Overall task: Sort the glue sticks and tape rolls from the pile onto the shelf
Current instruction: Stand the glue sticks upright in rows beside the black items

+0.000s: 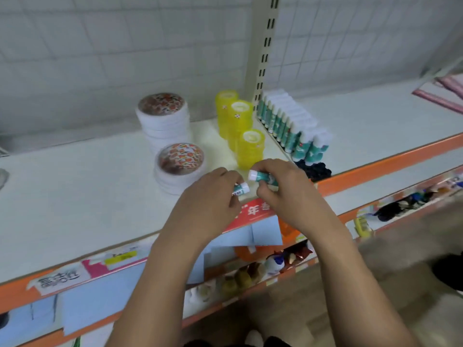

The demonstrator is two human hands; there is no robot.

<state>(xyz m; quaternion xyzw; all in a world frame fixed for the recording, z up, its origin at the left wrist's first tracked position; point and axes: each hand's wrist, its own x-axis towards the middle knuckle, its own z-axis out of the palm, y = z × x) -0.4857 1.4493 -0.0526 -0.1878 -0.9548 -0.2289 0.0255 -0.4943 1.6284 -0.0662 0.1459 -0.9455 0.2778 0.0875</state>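
1. Left hand [213,196]: nearest the camera, above the shelf's front edge. Its fingers are curled round the barcoded glue stick [241,190], a short teal plastic tube whose white cap points right. The digits on the barcode label are unreadable.
2. Right hand [283,189]: just beside the left. Thumb and fingers pinch the second glue stick [260,177], the same teal tube, with its white cap pointing left. The two caps are near each other; whether they touch cannot be told.
3. Shelf [75,196]: a white flat board with an orange front lip, divided by a cream slotted upright post [265,51].
4. Glue stick row [288,121]: many teal-and-white sticks standing upright, packed in lines right of the post.
5. Dark pile [313,170]: black, at the near end of that row; its contents are too blurred to name.
6. Yellow tape stacks [235,118]: three columns of translucent yellow rolls, left of the post.
7. White tape stacks [162,116]: two columns of wide white rolls with orange-printed paper tops, the taller one behind.
8. Red label [253,211]: on the lip under the hands, with white characters, blurred.
9. Pale blue cards [253,234]: hanging below the red label.
10. Yellow price tag [120,257] and white tag [59,278] with black characters: on the lip to the left, not legible.
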